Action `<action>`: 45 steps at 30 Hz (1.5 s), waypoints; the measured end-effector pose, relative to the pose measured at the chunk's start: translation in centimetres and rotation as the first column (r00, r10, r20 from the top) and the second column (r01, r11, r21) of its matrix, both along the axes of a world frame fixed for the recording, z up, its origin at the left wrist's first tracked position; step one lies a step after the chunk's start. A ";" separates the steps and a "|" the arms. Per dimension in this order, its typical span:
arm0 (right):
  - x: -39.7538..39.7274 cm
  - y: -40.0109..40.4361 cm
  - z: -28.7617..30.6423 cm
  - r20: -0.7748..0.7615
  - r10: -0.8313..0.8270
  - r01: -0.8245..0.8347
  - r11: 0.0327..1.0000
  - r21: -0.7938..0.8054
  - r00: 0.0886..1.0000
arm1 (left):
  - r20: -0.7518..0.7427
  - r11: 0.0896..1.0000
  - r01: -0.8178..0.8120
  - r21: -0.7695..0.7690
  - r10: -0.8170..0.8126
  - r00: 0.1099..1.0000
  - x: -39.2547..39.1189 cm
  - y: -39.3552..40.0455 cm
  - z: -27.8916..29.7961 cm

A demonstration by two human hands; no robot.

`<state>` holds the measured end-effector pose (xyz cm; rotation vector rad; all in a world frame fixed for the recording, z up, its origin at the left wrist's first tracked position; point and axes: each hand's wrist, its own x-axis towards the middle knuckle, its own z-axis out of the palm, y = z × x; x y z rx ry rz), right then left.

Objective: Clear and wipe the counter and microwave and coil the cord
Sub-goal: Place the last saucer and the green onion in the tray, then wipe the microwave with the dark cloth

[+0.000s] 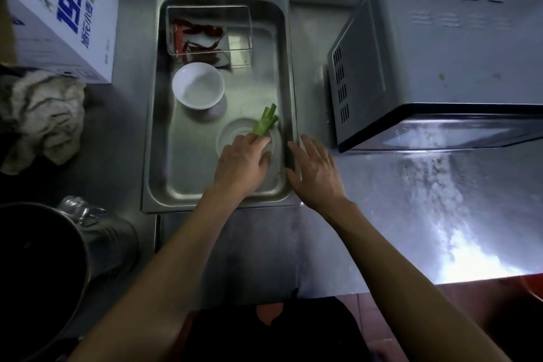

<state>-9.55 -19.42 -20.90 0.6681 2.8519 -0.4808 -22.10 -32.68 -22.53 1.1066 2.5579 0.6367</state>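
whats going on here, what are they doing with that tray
A person stands at a steel counter, working in a metal tray. The left hand holds green vegetable stalks over a small dish inside the tray, while the right hand rests open against the tray's right rim. A white bowl and a clear container of red chillies also sit in the tray. The microwave stands to the right.

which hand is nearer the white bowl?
Left. The left hand holds green stalks inside the steel tray, just below-right of the white bowl; the right hand rests on the tray's right rim.
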 end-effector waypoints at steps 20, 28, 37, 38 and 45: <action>17.6 5.6 4.1 0.059 -0.282 0.287 0.949 -0.129 0.958 | -0.031 0.900 0.400 -0.171 -0.411 0.911 13.4 8.0 4.6; 32.3 10.7 4.7 -0.025 -0.444 0.437 0.889 -0.139 0.896 | -0.022 0.852 0.496 -0.167 -0.506 0.862 26.5 15.0 6.5; 47.4 15.1 5.8 -0.127 -0.634 0.616 0.773 -0.152 0.763 | -0.004 0.759 0.631 -0.163 -0.640 0.769 39.7 23.3 8.2; 48.7 15.4 5.7 -0.138 -0.657 0.639 0.753 -0.159 0.741 | -0.001 0.748 0.644 -0.160 -0.653 0.758 40.9 24.1 8.3; 55.3 17.1 5.6 -0.176 -0.784 0.764 0.620 -0.180 0.595 | 0.020 0.654 0.732 -0.191 -0.743 0.669 47.2 28.9 8.1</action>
